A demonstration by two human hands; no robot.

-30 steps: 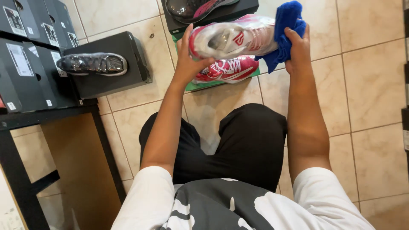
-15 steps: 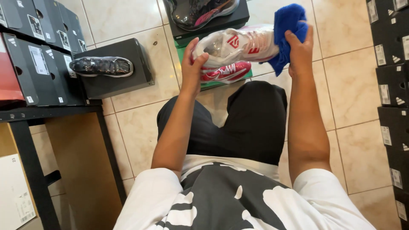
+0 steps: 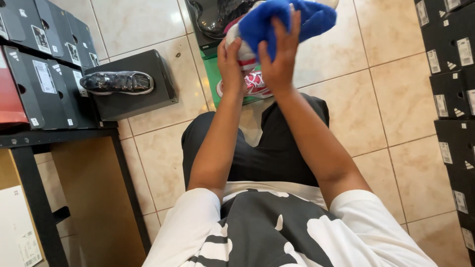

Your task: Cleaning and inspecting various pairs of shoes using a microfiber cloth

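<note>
Gripping: left hand (image 3: 231, 66) is wrapped around the white and red sneaker (image 3: 246, 52), fingers closed on its side, so the shoe is braced in the air above the lap.
Right hand: right hand (image 3: 278, 62) is pressed flat over the blue cloth (image 3: 287, 20), fingers spread and curled onto it, pinning the cloth against the shoe's upper.
Why held so: one hand steadies, the other bears down through the cloth; looks like a wiping grip, my read only.
Shoe location: raised in front of the chest, over the knees, mostly hidden by cloth and hands.
Second shoe: matching red and white sneaker (image 3: 257, 84) lies below on a green box lid (image 3: 213, 74) on the tiled floor (image 3: 346, 99).
Left side: dark sneaker (image 3: 116, 82) sits on top of a black shoebox (image 3: 143, 101), displayed sole-down.
Top: another dark shoe (image 3: 217, 17) on a box, partly cut off.
Surroundings: stacked black boxes (image 3: 452, 74) on the right edge, more on a black shelf frame (image 3: 29, 143) at left.
</note>
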